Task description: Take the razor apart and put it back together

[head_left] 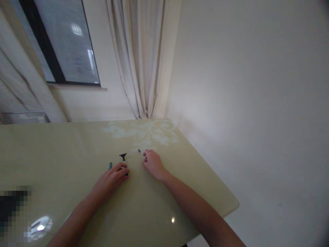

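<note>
My left hand (113, 176) rests low over the table, its fingers closed round the handle of a T-shaped razor (123, 157). The razor's black head points away from me, and its dark lower end shows below my fingers. Just beyond the back of that hand is a small dark, teal-edged object (110, 166), partly hidden and too small to name. To the right, my right hand (153, 164) pinches a slim white stick with a dark tip (139, 151). The tip points to the far left, and my fingers cover the stick's other end.
A glossy pale yellow-green table (77, 147) with a white floral pattern lies under both hands. Its right edge runs beside a plain wall (244, 103). Curtains (140, 58) and a dark-framed window (69, 41) stand behind. A dark pixelated patch (10, 209) covers the lower left.
</note>
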A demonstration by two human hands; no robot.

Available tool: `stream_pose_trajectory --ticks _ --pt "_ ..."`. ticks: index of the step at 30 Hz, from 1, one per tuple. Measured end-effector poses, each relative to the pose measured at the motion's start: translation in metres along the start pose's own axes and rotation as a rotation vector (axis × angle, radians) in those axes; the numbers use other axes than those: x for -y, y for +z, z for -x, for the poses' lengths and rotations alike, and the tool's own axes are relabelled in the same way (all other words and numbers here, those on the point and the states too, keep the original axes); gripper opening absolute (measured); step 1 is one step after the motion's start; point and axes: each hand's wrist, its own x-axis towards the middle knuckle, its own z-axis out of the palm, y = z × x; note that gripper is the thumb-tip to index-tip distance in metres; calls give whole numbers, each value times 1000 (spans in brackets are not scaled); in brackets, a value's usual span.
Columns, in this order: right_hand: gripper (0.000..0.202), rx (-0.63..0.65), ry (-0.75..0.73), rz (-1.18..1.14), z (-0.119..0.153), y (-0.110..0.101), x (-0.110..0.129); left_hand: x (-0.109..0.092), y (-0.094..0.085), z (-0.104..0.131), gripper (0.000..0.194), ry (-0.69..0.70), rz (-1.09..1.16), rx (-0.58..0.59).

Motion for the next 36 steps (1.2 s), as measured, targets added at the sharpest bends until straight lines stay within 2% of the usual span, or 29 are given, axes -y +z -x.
stream_pose_trajectory --ticks 3,8,16,22,27,32,36 --pt "26 -14 2 -27 -4 13 13 2 -4 2 28 -12 33 -6" --pt "25 -43 4 -114 5 23 11 6 -3 3 21 -7 82 -28" --pt "23 -47 -23 -222 9 23 7 4 0 5 22 48 82 -22" --pt "22 -37 -61 -238 7 21 7 -5 3 -3 19 69 97 -82" --pt "24 -58 -124 -273 7 27 3 -8 4 -6 17 89 57 -120" --pt "21 -52 -140 -373 7 34 0 -6 3 -3 19 93 43 -127" --pt "15 -31 -185 -365 8 33 2 2 7 -2 26 133 5 -143"
